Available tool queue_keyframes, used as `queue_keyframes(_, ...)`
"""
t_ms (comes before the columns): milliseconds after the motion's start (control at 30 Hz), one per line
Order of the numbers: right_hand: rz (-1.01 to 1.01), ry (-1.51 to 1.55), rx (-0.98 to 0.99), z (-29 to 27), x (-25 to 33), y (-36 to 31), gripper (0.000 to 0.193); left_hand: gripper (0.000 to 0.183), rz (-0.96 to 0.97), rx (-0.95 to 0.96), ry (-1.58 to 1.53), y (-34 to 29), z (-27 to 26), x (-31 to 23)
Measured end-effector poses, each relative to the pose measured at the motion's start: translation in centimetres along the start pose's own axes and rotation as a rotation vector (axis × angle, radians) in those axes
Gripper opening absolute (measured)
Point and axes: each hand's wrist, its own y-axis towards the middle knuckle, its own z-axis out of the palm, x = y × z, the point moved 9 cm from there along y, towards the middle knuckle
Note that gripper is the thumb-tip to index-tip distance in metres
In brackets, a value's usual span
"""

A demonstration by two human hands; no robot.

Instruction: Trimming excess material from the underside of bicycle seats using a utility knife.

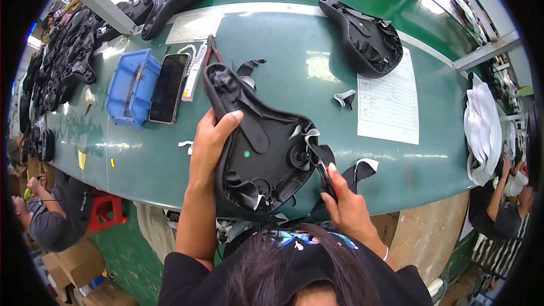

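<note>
A black bicycle saddle is tilted with its underside toward me, and its loose cover edges are folded inward. My left hand grips its left side, with the thumb over the rim. At the wide rear end, my right hand is closed round a red-handled cutting tool. The tool's tip meets the saddle's lower right edge, where a black strip of cover material with a pale backing hangs. The exact shape of the blades is hard to make out.
Another upturned saddle rests on a printed sheet. Left of me lie a blue bin, a phone and red-handled pliers. Many saddles are heaped farther left. White covers sit at the right edge. People work on both sides.
</note>
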Motion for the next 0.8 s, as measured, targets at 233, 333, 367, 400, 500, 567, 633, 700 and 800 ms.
queue_keyframes(233,-0.430,0.159,-0.241,-3.6,4.9,7.3,0.074,0.049,0.069,-0.015,-0.082,-2.7,-0.4,0.6)
queue_keyframes(333,-0.387,0.140,-0.265,-4.2,5.1,9.7,0.065,0.053,0.113,-0.134,0.061,-2.9,-2.6,2.2)
queue_keyframes(367,-0.222,0.222,-0.202,-4.2,3.7,10.4,0.062,0.052,0.303,-0.229,0.112,-3.8,-3.9,1.8)
queue_keyframes(400,-0.196,0.288,-0.307,-5.6,2.2,10.6,0.057,0.053,0.427,-0.475,0.432,-5.7,-5.4,1.1)
queue_keyframes(500,-0.039,0.504,-0.396,-7.4,-2.0,9.8,0.051,0.047,0.652,-0.741,0.832,-8.8,-4.1,-2.9)
queue_keyframes(567,-0.026,0.558,-0.263,-5.9,0.3,8.8,0.052,0.037,0.715,-0.181,1.073,-7.6,3.7,-4.7)
queue_keyframes(633,-0.074,0.504,-0.172,-4.3,1.9,8.0,0.057,0.037,0.753,-0.084,1.445,-6.1,8.3,-4.0)
queue_keyframes(700,-0.199,0.301,-0.242,-4.9,3.9,6.7,0.060,0.037,0.825,-0.077,1.406,-5.7,9.8,-3.4)
queue_keyframes(800,-0.230,0.105,-0.216,-4.7,2.3,4.8,0.062,0.034,0.800,0.092,1.150,-4.8,9.2,-1.6)
